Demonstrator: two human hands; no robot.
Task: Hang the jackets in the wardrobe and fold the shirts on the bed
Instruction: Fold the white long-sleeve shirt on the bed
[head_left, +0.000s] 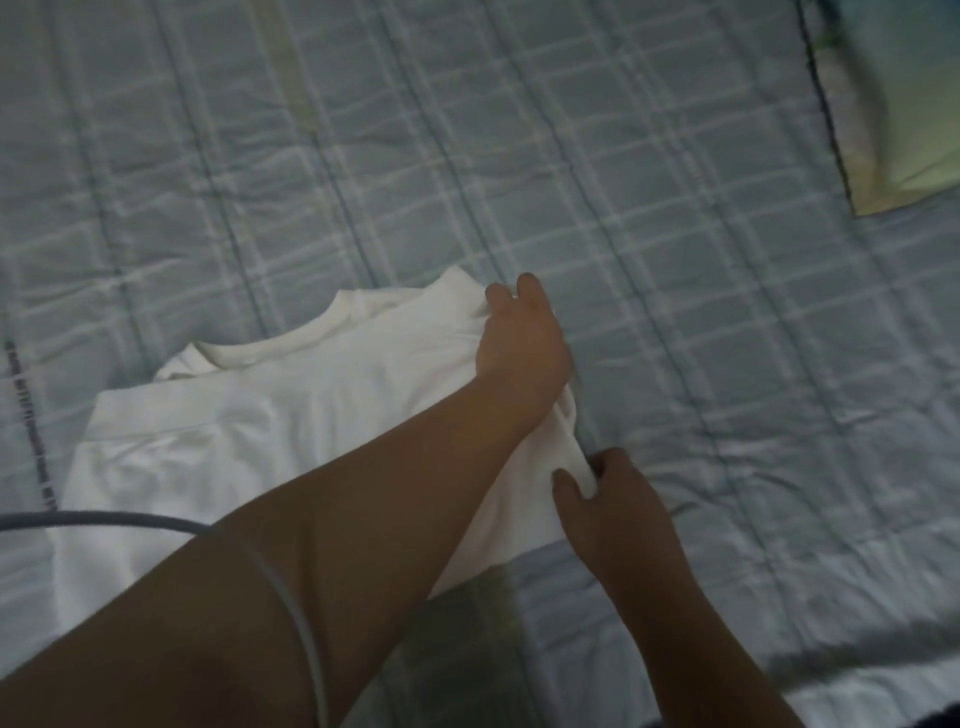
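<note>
Frame dim and somewhat blurred. Nearest the camera: a thin grey cable (130, 516) curves in from the left edge and runs down across the left forearm, which enters at lower left and reaches diagonally up over the cloth. Right forearm enters at lower right. Right hand (618, 504): thumb and fingers closed in a pinch on the right side edge of the white shirt (249, 436), at about mid-length of that edge, with a small ridge of cloth raised between them. Shirt lies on the bed (727, 364), left of centre in view, neckline (270, 348) toward the far side, hem end toward the camera and partly hidden under the left forearm. On its left part a layer of cloth appears doubled over the body; exact fold cannot be resolved. Left hand (519, 348): farther up the same right edge, at the shoulder corner, fingers curled over and gripping the cloth, which is gathered into creases beneath it. Both hands hold the same edge, near each other but apart. Bed cover: quilted, pale blue-grey check, lightly rumpled. Far right corner: a yellowish-green pillow (904, 130) with a dark border, resting on the cover, well apart from the shirt.
</note>
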